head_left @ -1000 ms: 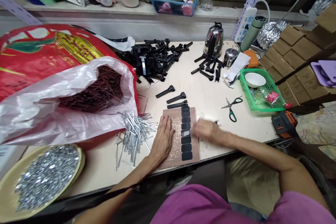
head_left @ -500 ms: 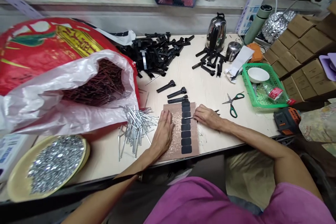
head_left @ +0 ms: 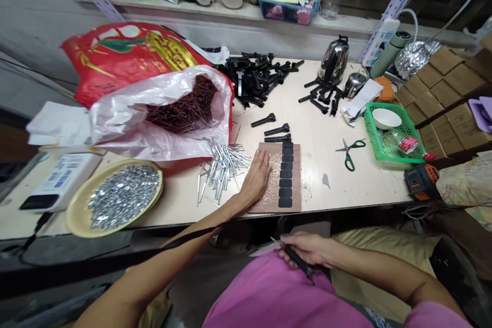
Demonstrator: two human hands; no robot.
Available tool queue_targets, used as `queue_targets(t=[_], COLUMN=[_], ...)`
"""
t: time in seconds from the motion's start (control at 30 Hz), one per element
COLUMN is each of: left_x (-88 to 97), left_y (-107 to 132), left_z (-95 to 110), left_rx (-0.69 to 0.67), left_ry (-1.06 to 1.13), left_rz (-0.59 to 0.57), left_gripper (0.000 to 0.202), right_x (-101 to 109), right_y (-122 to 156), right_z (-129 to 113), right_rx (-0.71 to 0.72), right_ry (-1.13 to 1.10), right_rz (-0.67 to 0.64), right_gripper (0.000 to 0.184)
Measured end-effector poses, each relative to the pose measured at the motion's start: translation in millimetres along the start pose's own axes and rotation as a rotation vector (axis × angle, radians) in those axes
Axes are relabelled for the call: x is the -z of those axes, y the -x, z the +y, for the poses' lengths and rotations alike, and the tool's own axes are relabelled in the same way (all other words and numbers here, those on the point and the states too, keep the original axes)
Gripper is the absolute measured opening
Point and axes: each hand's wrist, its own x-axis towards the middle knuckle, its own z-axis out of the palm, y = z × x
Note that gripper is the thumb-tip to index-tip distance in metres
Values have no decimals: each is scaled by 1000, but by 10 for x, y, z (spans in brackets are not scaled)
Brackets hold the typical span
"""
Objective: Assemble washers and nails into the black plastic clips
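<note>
In the head view, the left hand (head_left: 256, 178) lies flat along the left side of the brown board (head_left: 272, 202), grasping nothing, probably to steady it. The board sits at the near edge of the worktop (head_left: 323, 156), seemingly for easy reach, its black pads (head_left: 285, 174) in 1 row. Below that edge, the right hand (head_left: 305, 247) grips a dark tool (head_left: 299, 260), and 3 clips (head_left: 277, 129) lie beyond the board, apparently spaced for handy access

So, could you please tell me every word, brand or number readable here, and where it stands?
No text reads with certainty.
Red bag: characters on its yellow panel, too blurred.
White case: rows of print, too small.
Bottle: print on its red label, too small.
Dark tool: orange marking, too blurred.
Cardboard boxes: faint print, too small.
</note>
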Motion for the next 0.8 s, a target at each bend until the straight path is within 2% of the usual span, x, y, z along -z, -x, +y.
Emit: queue_targets(t=[0.07,0.13,0.2,0.27,0.33,0.37,0.4,0.43,0.47,0.5,0.53,0.57,0.63,0.7,0.8], left_x=[12,58,130,207,269,290,303,310,311,308,301,292,269,242,215], left_y=[-8,5,31,41,-1,-53,-129,-228,-349,-486,-633,-784,-1068,-1294,-1487], left_z=[7,1,-27,-76,-136,-166,-196,-225,-253,-281,-309,-337,-393,-440,-471], left_rx=[-1,13,38,55,59,56,50,39,27,19,19,36,103,168,194], left_ry=[10,22,36,48,48,42,33,22,8,-8,-28,-51,-108,-158,-181], left_rz=[-7,-10,-2,13,30,41,52,61,68,72,71,63,12,-69,-145], left_gripper=[52,52,51,50,48,47,47,46,45,45,44,43,42,41,39], right_x=[-19,-21,-18,-30,-63,-81,-95,-100,-95,-77,-47,-6,90,182,272], right_y=[-226,-312,-243,-46,218,348,462,551,610,638,637,614,528,433,337], right_z=[-65,-82,-31,-15,-178,-352,-583,-858,-1158,-1461,-1748,-2003,-2386,-2602,-2729], right_rx=[28,83,102,160,388,567,788,991,1135,1201,1208,1177,1053,936,857], right_ry=[-164,-190,-62,154,419,586,775,962,1119,1258,1399,1524,1710,1808,1840], right_rz=[35,10,-114,-259,-272,-197,-48,149,387,616,766,836,870,850,850], right_gripper=[34,40,45,47,47,44,36,30,28,30,33,35,43,47,36])
